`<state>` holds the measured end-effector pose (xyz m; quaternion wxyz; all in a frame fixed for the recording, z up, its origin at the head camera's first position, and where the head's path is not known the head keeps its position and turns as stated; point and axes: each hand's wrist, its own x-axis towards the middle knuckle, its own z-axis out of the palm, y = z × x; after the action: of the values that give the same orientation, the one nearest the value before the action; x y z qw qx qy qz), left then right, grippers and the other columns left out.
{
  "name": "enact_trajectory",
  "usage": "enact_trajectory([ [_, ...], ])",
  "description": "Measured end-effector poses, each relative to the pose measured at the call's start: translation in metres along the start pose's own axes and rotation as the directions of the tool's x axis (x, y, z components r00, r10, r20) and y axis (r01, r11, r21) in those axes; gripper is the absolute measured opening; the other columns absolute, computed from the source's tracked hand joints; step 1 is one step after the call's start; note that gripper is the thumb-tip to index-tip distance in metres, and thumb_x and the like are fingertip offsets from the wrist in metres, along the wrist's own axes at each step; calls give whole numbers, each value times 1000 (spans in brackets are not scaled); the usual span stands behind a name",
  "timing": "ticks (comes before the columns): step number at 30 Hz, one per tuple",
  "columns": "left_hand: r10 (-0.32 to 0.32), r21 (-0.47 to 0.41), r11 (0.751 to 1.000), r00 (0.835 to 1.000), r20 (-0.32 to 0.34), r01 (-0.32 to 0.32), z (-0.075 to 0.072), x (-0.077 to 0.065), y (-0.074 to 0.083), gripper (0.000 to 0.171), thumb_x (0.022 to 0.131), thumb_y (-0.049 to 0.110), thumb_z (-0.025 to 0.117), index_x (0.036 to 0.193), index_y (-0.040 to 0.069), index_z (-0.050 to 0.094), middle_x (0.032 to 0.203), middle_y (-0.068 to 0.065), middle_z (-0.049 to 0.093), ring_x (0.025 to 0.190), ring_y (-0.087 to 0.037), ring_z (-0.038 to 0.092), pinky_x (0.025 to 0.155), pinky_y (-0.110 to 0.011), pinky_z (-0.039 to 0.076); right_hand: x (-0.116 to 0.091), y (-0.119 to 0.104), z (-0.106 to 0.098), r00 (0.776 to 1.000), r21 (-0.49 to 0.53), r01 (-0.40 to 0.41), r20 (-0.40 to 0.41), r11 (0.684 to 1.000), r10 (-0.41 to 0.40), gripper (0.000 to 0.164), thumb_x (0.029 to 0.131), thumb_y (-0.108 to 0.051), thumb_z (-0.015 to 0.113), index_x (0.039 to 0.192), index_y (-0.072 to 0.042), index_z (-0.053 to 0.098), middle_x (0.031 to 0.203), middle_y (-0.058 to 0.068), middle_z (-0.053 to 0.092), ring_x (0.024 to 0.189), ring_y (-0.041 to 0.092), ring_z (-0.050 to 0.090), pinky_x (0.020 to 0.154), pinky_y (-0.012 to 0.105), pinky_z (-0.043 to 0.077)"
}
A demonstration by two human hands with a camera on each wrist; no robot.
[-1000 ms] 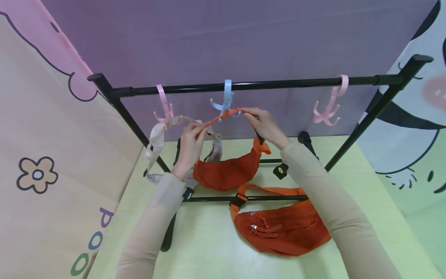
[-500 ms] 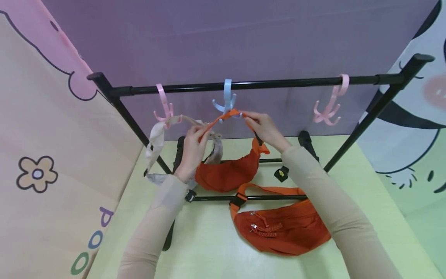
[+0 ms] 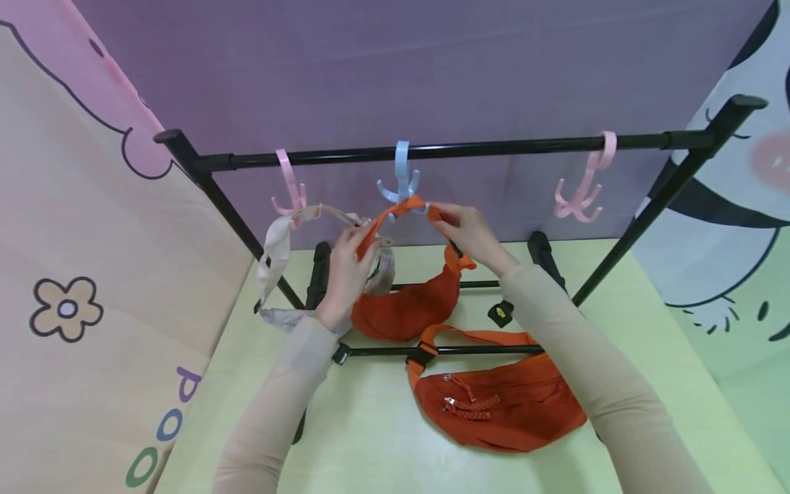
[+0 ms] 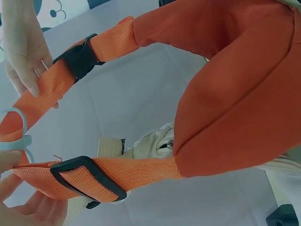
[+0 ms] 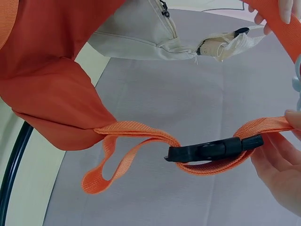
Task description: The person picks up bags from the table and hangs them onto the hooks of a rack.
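An orange waist bag (image 3: 404, 312) hangs below the blue hook (image 3: 402, 180), its orange strap (image 3: 407, 204) lying across the hook's lower prongs. Left of the hook, my left hand (image 3: 345, 274) pinches the strap near a black slider (image 4: 89, 179). My right hand (image 3: 470, 237) holds the strap's other side between thumb and fingers, close to the black buckle (image 5: 216, 149). In the left wrist view a hook prong (image 4: 16, 141) shows inside the strap loop. A beige bag (image 3: 278, 250) hangs by its strap from the left pink hook (image 3: 291, 185), partly hidden behind my left hand.
The hooks hang from the black rail (image 3: 494, 147) of a rack. Another pink hook (image 3: 583, 182) is at the right. A second orange waist bag (image 3: 500, 405) lies at the front on the pale green table (image 3: 358, 439), its strap over the lower bar (image 3: 370, 352).
Both hands have come down slightly, and the left has shifted a little right. The strap has sagged lower around the blue hook's prongs, and the hanging bag has moved slightly right.
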<state>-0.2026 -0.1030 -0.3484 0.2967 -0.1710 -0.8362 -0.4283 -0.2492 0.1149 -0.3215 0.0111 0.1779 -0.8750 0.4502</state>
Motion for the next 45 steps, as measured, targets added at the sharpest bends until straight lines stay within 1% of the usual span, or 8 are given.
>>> enact_trajectory([
  [2, -12, 0, 1000, 1000, 8, 12, 0, -1, 1, 33, 82, 4, 61, 115, 0, 58, 100, -18, 56, 81, -28, 53, 66, -37, 42, -1, 0, 0, 1000, -2, -2, 4, 1000, 2, 40, 89, -14, 53, 128, -14, 48, 116, 8, 57, 95, 20, 55, 80, 33, 46],
  [9, -30, 12, 1000, 999, 13, 29, 1, -4, 2, 37, 80, 2, 62, 117, -2, 55, 104, -18, 55, 90, -30, 54, 76, -40, 44, -4, 1, 2, 1000, 13, 1, 6, 1000, -1, 44, 86, -5, 55, 129, -11, 47, 116, 11, 57, 102, 24, 55, 84, 34, 46],
  [16, -34, 10, 999, 999, 10, 34, 3, -8, 4, 40, 80, 3, 61, 119, -1, 53, 105, -18, 54, 88, -29, 54, 74, -39, 46, -9, 1, 0, 1000, 28, 12, 6, 1000, -13, 45, 85, -3, 56, 128, -10, 47, 119, 13, 55, 105, 25, 54, 83, 34, 46],
  [25, 15, -5, 1000, 999, -29, -15, 3, -13, 10, 38, 83, 7, 59, 119, -3, 51, 112, -19, 51, 95, -29, 52, 79, -38, 44, -17, 3, -2, 999, 61, 51, 8, 997, -52, 41, 85, -5, 56, 125, -6, 49, 114, 15, 57, 102, 25, 56, 81, 35, 46],
  [32, 53, -18, 998, 994, -90, -55, 4, -17, 15, 36, 81, 0, 58, 117, -5, 52, 116, -23, 48, 106, -30, 48, 86, -37, 41, -24, 7, -5, 996, 71, 92, -17, 993, -91, 34, 86, -4, 55, 120, -4, 52, 112, 14, 58, 101, 24, 56, 84, 35, 45],
  [37, 126, -28, 991, 979, -162, -132, 5, -22, 21, 29, 81, -2, 55, 111, -5, 55, 117, -23, 46, 109, -31, 45, 91, -38, 37, -32, 11, -9, 988, 47, 153, -34, 987, -151, 32, 87, -5, 54, 119, -1, 53, 113, 14, 58, 101, 26, 55, 84, 37, 44],
  [41, 218, -43, 972, 952, -216, -233, 10, -27, 25, 24, 80, -6, 54, 104, -4, 57, 115, -21, 47, 110, -31, 44, 91, -39, 37, -39, 15, -12, 984, 21, 170, -54, 985, -168, 32, 87, -6, 54, 119, -3, 54, 113, 13, 58, 99, 25, 56, 82, 37, 45],
  [45, 300, -64, 945, 928, -220, -320, 15, -34, 30, 21, 79, -10, 53, 99, -4, 58, 113, -22, 48, 108, -32, 46, 83, -37, 42, -46, 20, -16, 985, -2, 159, -70, 987, -159, 30, 87, -5, 54, 117, -1, 55, 112, 16, 58, 98, 26, 56, 82, 39, 44],
])
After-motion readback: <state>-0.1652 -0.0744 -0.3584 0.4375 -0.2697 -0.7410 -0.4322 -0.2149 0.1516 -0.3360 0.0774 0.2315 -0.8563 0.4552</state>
